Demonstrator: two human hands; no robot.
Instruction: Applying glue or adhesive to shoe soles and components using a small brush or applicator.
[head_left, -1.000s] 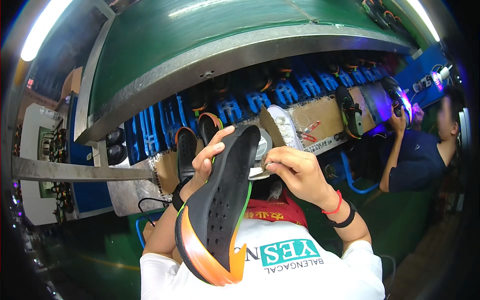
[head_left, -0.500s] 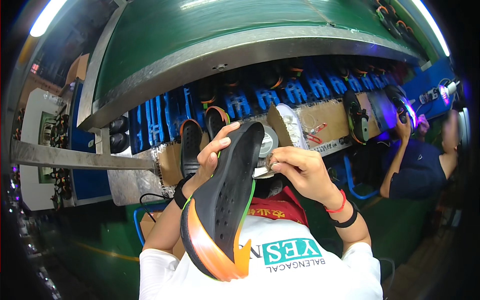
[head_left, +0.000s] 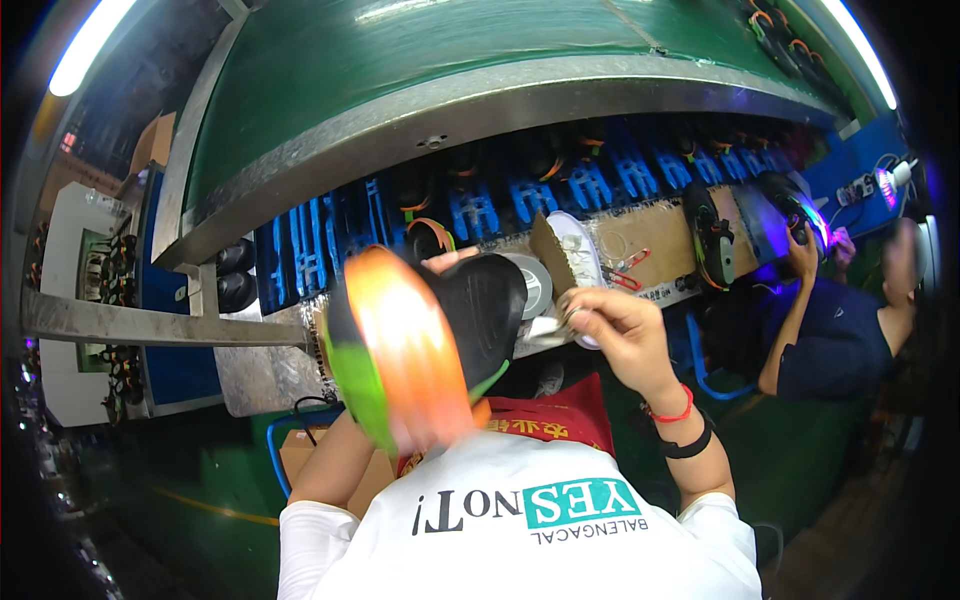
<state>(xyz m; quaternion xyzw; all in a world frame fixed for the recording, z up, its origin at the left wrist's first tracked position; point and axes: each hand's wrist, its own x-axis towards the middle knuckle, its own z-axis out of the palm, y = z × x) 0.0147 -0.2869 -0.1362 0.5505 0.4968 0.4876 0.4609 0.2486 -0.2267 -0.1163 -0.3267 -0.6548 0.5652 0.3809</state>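
Note:
A black shoe sole [head_left: 485,300] with an orange and green heel is in my left hand [head_left: 450,261]. The heel is smeared by motion. Only some of that hand's fingers show past the sole's far edge, closed round it; the rest is hidden. To the right of the sole, my right hand [head_left: 625,330] pinches a small pale, crumpled piece [head_left: 543,328], too blurred to name exactly, close to the sole's edge. Just beyond, a round grey disc [head_left: 538,288], like a tape roll, lies on the bench beside a white shoe [head_left: 573,243].
Cardboard [head_left: 655,235] covers the bench, with a red-handled tool [head_left: 628,270] on it. A black shoe [head_left: 709,237] stands further right. Blue racks [head_left: 480,208] run under a metal-edged green conveyor [head_left: 440,50]. A co-worker [head_left: 835,335] handles a shoe at the right.
The sole has swung so that its orange heel has risen and turned to the left, covering most of my left hand. My right hand has shifted slightly to the right with the pale piece.

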